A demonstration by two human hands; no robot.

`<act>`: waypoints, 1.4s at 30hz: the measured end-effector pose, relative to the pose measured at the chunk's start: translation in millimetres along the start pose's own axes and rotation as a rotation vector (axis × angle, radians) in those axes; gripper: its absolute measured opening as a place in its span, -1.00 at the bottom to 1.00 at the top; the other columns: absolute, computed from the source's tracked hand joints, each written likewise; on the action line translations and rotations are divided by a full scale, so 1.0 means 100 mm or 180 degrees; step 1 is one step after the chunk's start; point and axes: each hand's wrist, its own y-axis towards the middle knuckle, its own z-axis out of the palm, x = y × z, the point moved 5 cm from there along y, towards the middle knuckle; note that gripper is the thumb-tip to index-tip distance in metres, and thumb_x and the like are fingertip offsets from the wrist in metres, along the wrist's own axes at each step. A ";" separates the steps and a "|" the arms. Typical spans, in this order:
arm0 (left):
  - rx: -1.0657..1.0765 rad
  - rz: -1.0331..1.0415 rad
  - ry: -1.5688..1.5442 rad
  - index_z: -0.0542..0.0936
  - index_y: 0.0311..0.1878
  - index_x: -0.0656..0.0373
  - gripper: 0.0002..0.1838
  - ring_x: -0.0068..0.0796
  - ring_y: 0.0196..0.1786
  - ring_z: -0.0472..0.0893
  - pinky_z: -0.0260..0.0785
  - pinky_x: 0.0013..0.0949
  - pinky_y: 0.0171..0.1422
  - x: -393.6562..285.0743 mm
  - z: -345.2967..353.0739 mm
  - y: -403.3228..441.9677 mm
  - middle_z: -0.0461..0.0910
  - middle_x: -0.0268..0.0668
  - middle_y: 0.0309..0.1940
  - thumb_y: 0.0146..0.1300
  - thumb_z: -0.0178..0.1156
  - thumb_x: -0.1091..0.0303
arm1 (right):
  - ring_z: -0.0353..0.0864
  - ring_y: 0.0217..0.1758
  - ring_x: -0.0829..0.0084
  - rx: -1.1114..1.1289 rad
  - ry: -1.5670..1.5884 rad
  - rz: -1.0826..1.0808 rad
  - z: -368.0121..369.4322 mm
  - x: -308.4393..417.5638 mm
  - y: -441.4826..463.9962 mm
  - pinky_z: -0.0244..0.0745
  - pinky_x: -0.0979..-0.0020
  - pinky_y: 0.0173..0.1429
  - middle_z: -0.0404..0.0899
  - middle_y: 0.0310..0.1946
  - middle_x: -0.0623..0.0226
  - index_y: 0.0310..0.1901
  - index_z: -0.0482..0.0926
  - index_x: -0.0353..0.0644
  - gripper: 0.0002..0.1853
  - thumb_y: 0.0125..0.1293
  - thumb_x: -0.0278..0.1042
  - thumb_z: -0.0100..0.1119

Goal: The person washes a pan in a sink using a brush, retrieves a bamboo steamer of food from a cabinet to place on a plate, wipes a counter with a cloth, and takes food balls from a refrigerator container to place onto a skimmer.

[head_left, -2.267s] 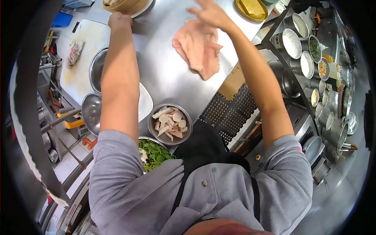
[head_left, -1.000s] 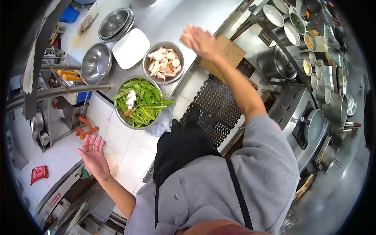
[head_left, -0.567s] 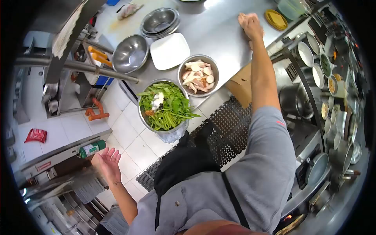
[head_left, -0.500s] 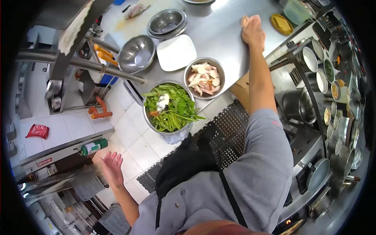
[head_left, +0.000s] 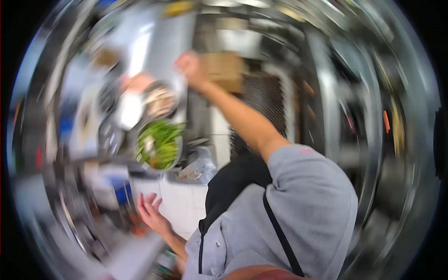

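Note:
Fingers apart, my left hand (head_left: 154, 215) is in the air at the lower left, with nothing in it. My right hand (head_left: 190, 66) is at the edge of the metal table (head_left: 161, 44); motion blur hides its fingers and anything in them. Left of it, pinkish raw meat (head_left: 141, 82) lies behind a bowl of pale cut pieces (head_left: 159, 100). Beside that bowl is a white plate (head_left: 129, 110). Nearer to me stands a bowl of green leaves and stems (head_left: 164, 143) with something white on top.
Metal bowls (head_left: 108, 136) stand left of the plate. A cardboard piece (head_left: 225, 70) and a black perforated mat (head_left: 265, 100) are right of the table. Clear plastic (head_left: 201, 168) is beside the greens. Blurred kitchen equipment surrounds the view.
The view has turned and blurred strongly. The table and bowls now appear farther left, and the meat is visible behind the bowls. My left hand remains spread; my right arm now angles up and left.

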 end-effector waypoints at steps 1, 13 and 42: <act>0.0766 0.0256 0.0092 0.33 0.30 0.31 -0.54 -0.31 0.02 0.57 0.41 -0.19 0.19 -0.03 0.23 -0.03 0.59 -0.16 -0.20 0.45 0.01 0.24 | 0.53 -0.23 0.09 -0.0059 -0.0453 -0.0470 -0.37 -0.17 -0.67 0.42 0.09 -0.10 0.56 -0.32 0.03 -0.36 0.54 -0.26 -0.85 0.18 -0.34 0.16; 0.7649 0.1476 0.1597 0.36 0.32 0.31 -0.51 -0.43 0.03 0.54 0.36 -0.37 0.18 0.85 1.85 -3.41 0.60 -0.13 0.01 0.39 0.13 0.32 | 0.61 -0.03 0.30 -0.1712 0.0536 0.5749 -1.70 2.49 -10.05 0.48 0.21 0.04 0.69 -0.15 0.16 0.10 0.63 -0.08 -0.42 0.14 0.14 0.31; 0.6256 -0.0013 0.0554 0.40 -0.01 0.38 -0.67 -0.23 -0.37 0.65 0.55 -0.22 -0.41 3.77 0.86 -12.63 0.58 -0.06 -0.30 0.16 0.17 0.53 | 0.71 -0.43 0.23 -0.5287 -0.1750 0.4500 -6.54 10.94 -14.56 0.70 0.32 -0.40 0.64 -0.43 -0.01 -0.15 0.56 -0.54 -0.58 0.38 -0.22 -0.07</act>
